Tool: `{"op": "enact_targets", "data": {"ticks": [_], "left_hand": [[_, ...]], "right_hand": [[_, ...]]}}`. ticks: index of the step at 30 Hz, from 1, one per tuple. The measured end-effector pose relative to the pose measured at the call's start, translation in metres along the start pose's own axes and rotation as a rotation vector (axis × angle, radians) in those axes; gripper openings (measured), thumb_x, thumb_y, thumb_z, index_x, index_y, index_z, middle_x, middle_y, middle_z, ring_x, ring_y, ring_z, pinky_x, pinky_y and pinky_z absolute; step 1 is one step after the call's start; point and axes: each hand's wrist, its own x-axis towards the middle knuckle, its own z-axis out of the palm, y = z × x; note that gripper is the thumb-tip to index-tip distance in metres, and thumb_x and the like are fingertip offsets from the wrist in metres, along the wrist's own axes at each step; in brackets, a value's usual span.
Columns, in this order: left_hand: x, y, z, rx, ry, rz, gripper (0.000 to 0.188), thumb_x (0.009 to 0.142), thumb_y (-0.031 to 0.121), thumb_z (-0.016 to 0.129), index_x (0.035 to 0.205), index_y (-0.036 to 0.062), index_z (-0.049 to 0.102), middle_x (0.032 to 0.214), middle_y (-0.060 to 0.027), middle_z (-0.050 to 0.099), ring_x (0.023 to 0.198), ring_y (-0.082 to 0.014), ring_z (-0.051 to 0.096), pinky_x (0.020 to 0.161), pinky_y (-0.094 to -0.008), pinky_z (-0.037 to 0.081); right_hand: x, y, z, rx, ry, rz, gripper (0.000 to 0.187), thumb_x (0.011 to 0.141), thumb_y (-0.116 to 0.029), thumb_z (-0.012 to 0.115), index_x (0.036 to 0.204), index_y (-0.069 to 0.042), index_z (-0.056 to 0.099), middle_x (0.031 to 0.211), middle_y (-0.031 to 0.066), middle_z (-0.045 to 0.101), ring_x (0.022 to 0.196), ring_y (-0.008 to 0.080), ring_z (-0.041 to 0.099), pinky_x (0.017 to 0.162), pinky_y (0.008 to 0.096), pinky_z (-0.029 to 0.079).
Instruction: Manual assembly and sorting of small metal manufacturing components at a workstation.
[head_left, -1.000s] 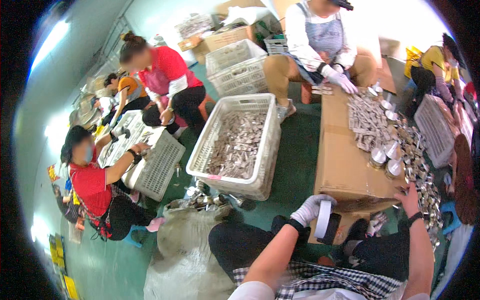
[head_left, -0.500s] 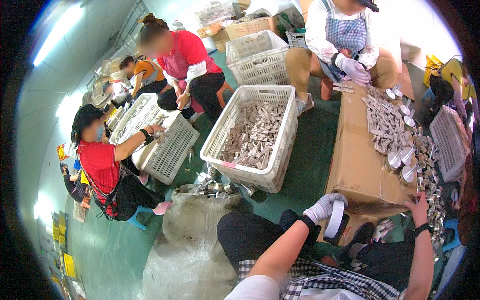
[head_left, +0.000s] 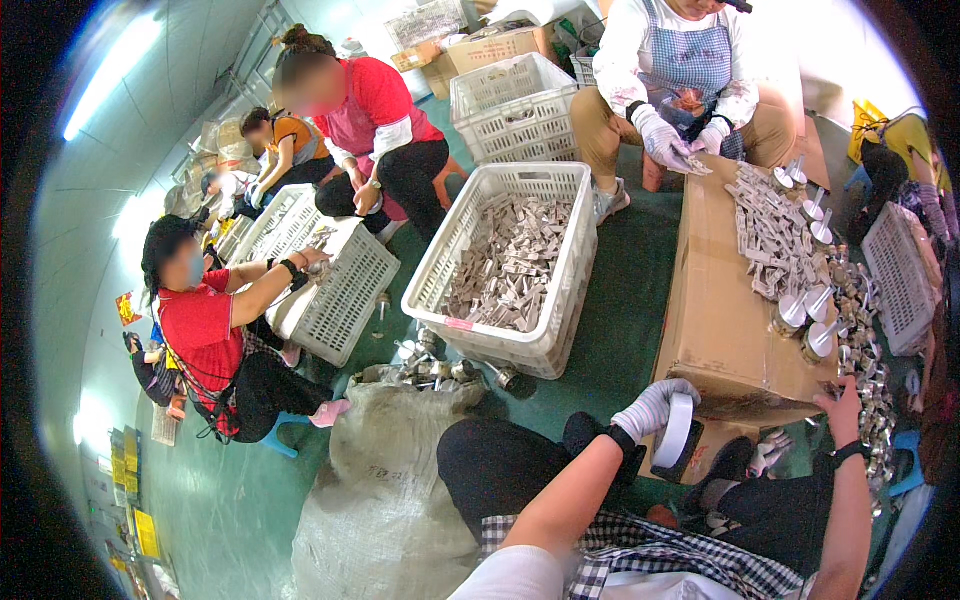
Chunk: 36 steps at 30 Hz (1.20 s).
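Observation:
My left hand [head_left: 655, 408], in a pale knitted glove with a dark wristband, is closed on a white roll [head_left: 673, 432] that looks like tape. A dark flat piece shows beside the roll. My bare right hand [head_left: 843, 408] is at the near right corner of a large cardboard box [head_left: 712, 318], its fingers bent together; what they pinch, if anything, is too small to make out. On the box top lie flat metal pieces [head_left: 770, 235] in a long heap. Several round metal parts with flat handles [head_left: 820, 340] stand along its right edge.
Across the box, a gloved co-worker's hands [head_left: 670, 148] handle small metal pieces. A white crate [head_left: 415, 290] full of metal pieces stands ahead, with a bulging sack [head_left: 385, 500] left of my knee. Metal parts [head_left: 868, 370] pile up right of the box. Other people sit leftward around crates.
The co-worker across the box has moved their hands apart and down to the box's far edge. The person at left has reached further forward. My hands have stayed almost in place.

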Motion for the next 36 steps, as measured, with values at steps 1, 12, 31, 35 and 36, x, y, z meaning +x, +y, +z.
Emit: {"op": "enact_targets", "data": {"ticks": [1, 12, 31, 35, 36], "left_hand": [[0.000, -0.001, 0.000, 0.041, -0.005, 0.028, 0.015, 0.085, 0.012, 0.057, 0.090, -0.0013, 0.063, 0.084, -0.0086, 0.063, 0.076, -0.0177, 0.059, 0.071, -0.0299, 0.050], [-0.001, 0.006, 0.007, 0.004, 0.025, -0.025, 0.010, 0.085, 0.009, 0.058, 0.087, 0.0001, 0.063, 0.082, -0.0069, 0.063, 0.075, -0.0163, 0.059, 0.071, -0.0292, 0.050], [-0.004, 0.008, 0.005, -0.006, 0.025, -0.049, 0.017, 0.082, 0.017, 0.061, 0.087, 0.0003, 0.063, 0.083, -0.0098, 0.065, 0.072, -0.0188, 0.059, 0.070, -0.0305, 0.050], [-0.004, 0.007, 0.005, 0.033, 0.020, -0.023, 0.017, 0.082, 0.017, 0.061, 0.086, 0.0004, 0.063, 0.084, -0.0104, 0.065, 0.072, -0.0192, 0.059, 0.069, -0.0303, 0.050], [-0.004, 0.007, 0.005, -0.002, 0.026, -0.033, 0.017, 0.082, 0.017, 0.060, 0.086, 0.0003, 0.063, 0.083, -0.0103, 0.065, 0.071, -0.0189, 0.059, 0.069, -0.0301, 0.050]], "right_hand": [[0.001, 0.003, 0.000, 0.005, 0.000, -0.002, 0.053, 0.061, -0.006, 0.080, 0.101, -0.003, 0.044, 0.091, 0.0140, 0.061, 0.087, 0.0268, 0.059, 0.079, 0.0364, 0.046], [0.006, 0.021, 0.003, -0.020, 0.020, -0.032, 0.053, 0.061, -0.008, 0.079, 0.101, -0.003, 0.045, 0.093, 0.0143, 0.061, 0.087, 0.0287, 0.059, 0.080, 0.0376, 0.046], [-0.010, -0.026, -0.011, -0.024, 0.005, -0.041, 0.054, 0.060, -0.015, 0.082, 0.100, -0.005, 0.046, 0.092, 0.0165, 0.062, 0.087, 0.0325, 0.060, 0.078, 0.0395, 0.047], [-0.009, -0.022, -0.009, -0.006, 0.009, -0.033, 0.053, 0.061, -0.013, 0.081, 0.100, -0.004, 0.046, 0.091, 0.0157, 0.062, 0.086, 0.0311, 0.061, 0.077, 0.0385, 0.047], [-0.010, -0.026, -0.009, -0.009, 0.011, -0.032, 0.053, 0.061, -0.012, 0.081, 0.100, -0.004, 0.046, 0.090, 0.0152, 0.062, 0.085, 0.0301, 0.061, 0.077, 0.0379, 0.047]]}}
